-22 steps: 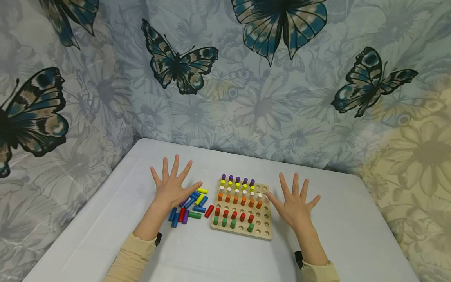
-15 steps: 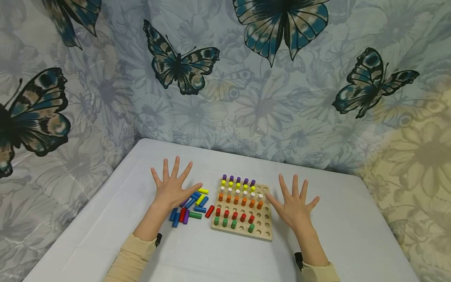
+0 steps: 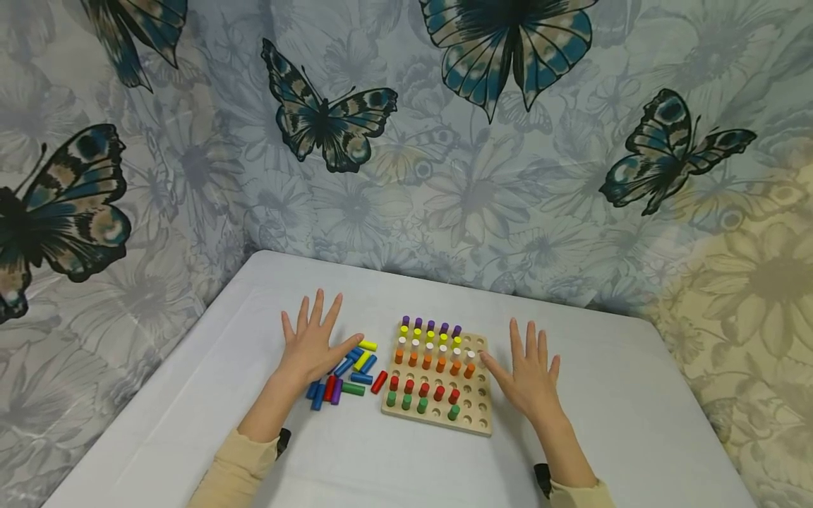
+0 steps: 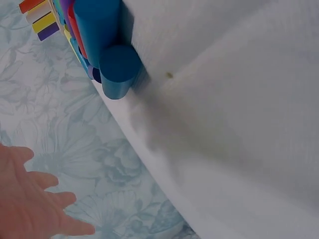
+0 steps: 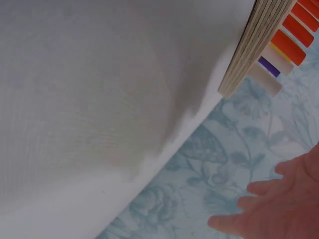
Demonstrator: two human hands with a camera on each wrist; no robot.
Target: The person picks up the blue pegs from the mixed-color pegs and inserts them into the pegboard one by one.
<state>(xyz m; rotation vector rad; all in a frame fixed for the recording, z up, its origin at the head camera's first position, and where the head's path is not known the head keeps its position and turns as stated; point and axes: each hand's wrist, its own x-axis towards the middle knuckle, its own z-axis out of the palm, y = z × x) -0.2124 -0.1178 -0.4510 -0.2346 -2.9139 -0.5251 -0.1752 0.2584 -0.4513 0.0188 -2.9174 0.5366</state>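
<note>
My left hand (image 3: 308,354) hovers with straight, spread fingers beside a pile of loose wooden pegs; nothing is in it. Its thumb reaches over the back of the pile. Blue (image 3: 361,379), red (image 3: 379,382), green (image 3: 353,389), yellow (image 3: 368,346) and purple (image 3: 336,392) pegs lie there, some hidden by the hand. To their right is a wooden pegboard (image 3: 438,422) with rows of upright purple, yellow, white, orange, red and green pegs. My right hand (image 3: 530,381), fingers extended and holding nothing, is at the board's right side, its thumb over the edge near the white row.
A white cloth covers the table (image 3: 610,395). Behind it hangs a floral backdrop with printed butterflies (image 3: 324,120). Blue pegs (image 4: 119,69) stand out in the left wrist view; the board's layered side (image 5: 254,45) shows in the right wrist view.
Both hands have sunk slightly and their spread fingers have drawn a little closer together. The pegs and board stay in place; the head view has shifted slightly.
</note>
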